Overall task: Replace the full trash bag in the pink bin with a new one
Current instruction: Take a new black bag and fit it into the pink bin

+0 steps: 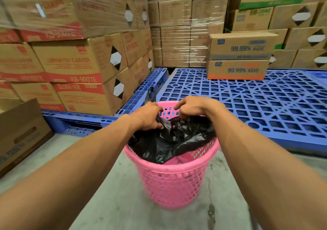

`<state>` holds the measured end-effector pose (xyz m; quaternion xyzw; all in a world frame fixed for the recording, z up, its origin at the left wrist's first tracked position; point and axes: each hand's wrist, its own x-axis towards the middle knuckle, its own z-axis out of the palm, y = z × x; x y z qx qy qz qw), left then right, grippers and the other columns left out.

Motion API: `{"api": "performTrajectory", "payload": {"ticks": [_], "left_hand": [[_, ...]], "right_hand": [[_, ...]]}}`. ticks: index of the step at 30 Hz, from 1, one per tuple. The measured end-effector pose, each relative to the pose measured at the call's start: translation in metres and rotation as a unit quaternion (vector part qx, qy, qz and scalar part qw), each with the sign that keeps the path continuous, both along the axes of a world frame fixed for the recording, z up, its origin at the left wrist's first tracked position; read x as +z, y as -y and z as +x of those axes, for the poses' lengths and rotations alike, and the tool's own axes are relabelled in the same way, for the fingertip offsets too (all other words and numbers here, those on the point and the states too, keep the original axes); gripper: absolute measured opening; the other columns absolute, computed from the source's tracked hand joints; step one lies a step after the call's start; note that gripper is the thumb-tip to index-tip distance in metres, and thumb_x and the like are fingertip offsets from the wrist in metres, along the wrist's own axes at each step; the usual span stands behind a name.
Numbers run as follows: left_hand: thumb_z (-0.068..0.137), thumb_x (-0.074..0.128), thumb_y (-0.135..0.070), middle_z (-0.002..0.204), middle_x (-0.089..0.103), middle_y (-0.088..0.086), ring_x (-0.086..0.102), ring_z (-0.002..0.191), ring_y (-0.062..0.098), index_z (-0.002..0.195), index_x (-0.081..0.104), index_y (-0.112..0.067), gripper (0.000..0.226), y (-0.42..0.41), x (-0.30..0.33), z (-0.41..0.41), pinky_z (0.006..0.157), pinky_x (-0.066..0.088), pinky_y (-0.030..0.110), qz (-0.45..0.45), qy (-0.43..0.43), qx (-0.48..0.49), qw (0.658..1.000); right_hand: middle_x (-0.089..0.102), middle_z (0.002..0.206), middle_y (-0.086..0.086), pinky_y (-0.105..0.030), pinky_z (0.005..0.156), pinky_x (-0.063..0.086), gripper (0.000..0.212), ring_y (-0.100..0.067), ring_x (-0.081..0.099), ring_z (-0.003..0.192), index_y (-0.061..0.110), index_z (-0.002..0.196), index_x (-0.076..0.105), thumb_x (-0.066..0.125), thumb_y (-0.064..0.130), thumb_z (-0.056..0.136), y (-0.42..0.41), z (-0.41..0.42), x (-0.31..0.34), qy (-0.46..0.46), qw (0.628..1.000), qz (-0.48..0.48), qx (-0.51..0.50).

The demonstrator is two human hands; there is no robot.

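A pink perforated plastic bin stands upright on the grey concrete floor, centre of the head view. A crumpled black trash bag lies in and over its mouth, with part of the pink inside showing at the front. My left hand grips the bag's plastic at the bin's far left rim. My right hand pinches the bag at the far right rim. Both hands are over the bin's opening. Another piece of black plastic sticks up behind the bin, by my left hand.
Blue plastic pallets lie just behind and right of the bin. Stacked cardboard boxes rise at left and along the back. A loose brown carton sits on the floor at far left. Bare concrete floor surrounds the bin's front.
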<state>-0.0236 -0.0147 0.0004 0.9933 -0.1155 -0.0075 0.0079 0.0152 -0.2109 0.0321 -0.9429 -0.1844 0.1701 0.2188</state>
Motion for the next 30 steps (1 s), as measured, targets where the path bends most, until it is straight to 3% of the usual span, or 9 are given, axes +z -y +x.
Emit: {"api": "performTrajectory", "payload": {"ticks": [5, 8, 11, 13, 16, 20, 24, 28, 30], "left_hand": [[0.088, 0.068, -0.022, 0.11, 0.056, 0.011, 0.051, 0.111, 0.03, 0.11, 0.068, -0.009, 0.026, -0.022, -0.003, -0.019, 0.091, 0.047, 0.043, -0.031, 0.083, -0.011, 0.996], [0.089, 0.066, -0.026, 0.102, 0.056, 0.012, 0.054, 0.103, 0.031, 0.098, 0.068, -0.007, 0.022, -0.035, 0.002, -0.028, 0.085, 0.049, 0.045, -0.047, 0.105, 0.011, 0.993], [0.09, 0.066, -0.037, 0.1, 0.061, 0.014, 0.057, 0.096, 0.032, 0.094, 0.068, -0.006, 0.031, -0.041, 0.014, -0.03, 0.081, 0.051, 0.045, -0.071, 0.133, 0.026, 0.988], [0.092, 0.064, -0.041, 0.095, 0.064, 0.013, 0.059, 0.09, 0.032, 0.089, 0.066, -0.007, 0.035, -0.043, 0.022, -0.03, 0.076, 0.052, 0.044, -0.063, 0.148, 0.023, 0.987], [0.094, 0.059, -0.045, 0.085, 0.067, 0.012, 0.061, 0.083, 0.033, 0.079, 0.061, -0.01, 0.038, -0.045, 0.029, -0.028, 0.064, 0.047, 0.038, -0.045, 0.127, 0.015, 0.991], [0.1, 0.048, -0.042, 0.073, 0.065, 0.013, 0.059, 0.073, 0.033, 0.078, 0.066, -0.007, 0.045, -0.044, 0.028, -0.028, 0.06, 0.045, 0.035, -0.053, 0.122, -0.01, 0.991], [0.103, 0.04, -0.037, 0.063, 0.051, 0.009, 0.052, 0.068, 0.033, 0.07, 0.058, -0.008, 0.048, -0.043, 0.021, -0.025, 0.06, 0.043, 0.037, -0.064, 0.111, -0.031, 0.991], [0.103, 0.036, -0.041, 0.076, 0.05, 0.011, 0.055, 0.083, 0.036, 0.066, 0.047, -0.014, 0.047, -0.044, 0.015, -0.017, 0.067, 0.042, 0.038, -0.098, 0.102, -0.024, 0.99], [0.102, 0.038, -0.044, 0.079, 0.052, 0.012, 0.056, 0.086, 0.036, 0.072, 0.051, -0.012, 0.046, -0.042, 0.013, -0.013, 0.068, 0.043, 0.039, -0.137, 0.112, -0.023, 0.984]], "right_hand": [[0.069, 0.109, -0.002, -0.036, 0.097, 0.049, 0.053, -0.024, 0.063, 0.104, 0.016, 0.114, 0.073, 0.09, 0.018, 0.063, 0.01, -0.007, -0.004, -0.005, 0.996, -0.04, -0.084], [0.071, 0.111, -0.015, -0.045, 0.1, 0.051, 0.045, -0.03, 0.067, 0.106, 0.0, 0.104, 0.066, 0.089, 0.021, 0.071, 0.018, -0.01, -0.001, -0.138, 0.967, 0.046, -0.207], [0.07, 0.075, -0.005, -0.018, 0.068, 0.054, 0.035, -0.014, 0.063, 0.064, 0.01, 0.087, 0.062, 0.087, 0.03, 0.073, 0.017, -0.016, 0.002, -0.221, 0.943, 0.05, -0.242], [0.066, 0.075, -0.006, -0.021, 0.069, 0.048, 0.031, -0.014, 0.056, 0.062, 0.01, 0.085, 0.063, 0.087, 0.027, 0.074, 0.015, -0.018, 0.003, -0.238, 0.935, 0.043, -0.258], [0.07, 0.105, -0.02, -0.045, 0.1, 0.049, 0.032, -0.034, 0.068, 0.101, 0.003, 0.104, 0.069, 0.079, 0.022, 0.081, 0.006, -0.018, 0.012, -0.202, 0.934, 0.102, -0.275], [0.062, 0.092, -0.017, -0.043, 0.077, 0.053, 0.021, -0.033, 0.063, 0.083, 0.002, 0.098, 0.059, 0.069, 0.018, 0.089, -0.003, -0.023, 0.022, -0.013, 0.941, 0.15, -0.302], [0.059, 0.084, -0.016, -0.039, 0.069, 0.05, 0.013, -0.029, 0.061, 0.071, 0.006, 0.094, 0.051, 0.043, 0.015, 0.098, -0.006, -0.044, 0.015, -0.09, 0.924, 0.218, -0.3], [0.067, 0.086, -0.021, -0.046, 0.081, 0.055, 0.01, -0.033, 0.066, 0.08, 0.004, 0.088, 0.06, 0.051, -0.002, 0.086, -0.006, -0.056, 0.012, -0.034, 0.886, 0.337, -0.316], [0.071, 0.086, -0.02, -0.047, 0.085, 0.056, 0.02, -0.036, 0.068, 0.087, 0.004, 0.084, 0.063, 0.06, -0.012, 0.072, -0.006, -0.06, 0.011, 0.007, 0.909, 0.281, -0.308]]}}
